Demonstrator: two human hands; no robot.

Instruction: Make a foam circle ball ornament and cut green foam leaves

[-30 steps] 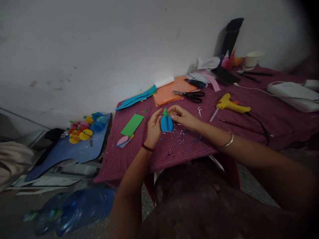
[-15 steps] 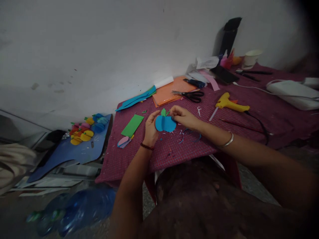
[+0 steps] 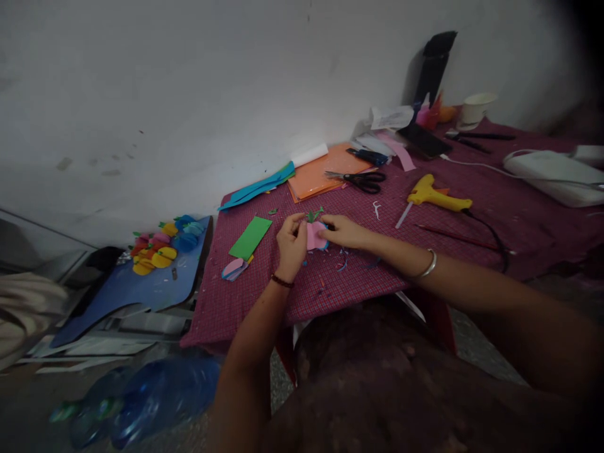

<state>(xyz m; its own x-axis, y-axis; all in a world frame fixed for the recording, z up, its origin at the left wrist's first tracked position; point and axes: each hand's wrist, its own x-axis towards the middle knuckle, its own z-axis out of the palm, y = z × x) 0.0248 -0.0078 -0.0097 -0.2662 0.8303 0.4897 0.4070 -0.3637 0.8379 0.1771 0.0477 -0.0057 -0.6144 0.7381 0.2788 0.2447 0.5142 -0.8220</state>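
Observation:
Between my two hands is a folded paper fruit [image 3: 315,236], its pink face towards me, with blue paper edges behind it and green leaves on top. My left hand [image 3: 291,242] pinches its left side, thumb in front. At its right side my right hand [image 3: 343,231] grips the paper between thumb and fingers. Beneath it, small paper scraps [image 3: 343,259] lie on the checked tablecloth [image 3: 264,289]. A green paper strip [image 3: 251,237] lies left of my left hand, and a few pastel paper cut-outs [image 3: 234,268] are just below that.
Black scissors [image 3: 363,181] rest on orange sheets [image 3: 309,182] behind my hands. On the right are a yellow glue gun [image 3: 438,194] with its cord, a red stick [image 3: 455,238] and a phone [image 3: 425,139]. Several finished paper fruits [image 3: 158,248] sit on a blue board [image 3: 160,289] at left.
The paper fruit showed a blue face before; now a pink face is towards me. My left hand has shifted slightly right and my right hand slightly lower, both closer in around it.

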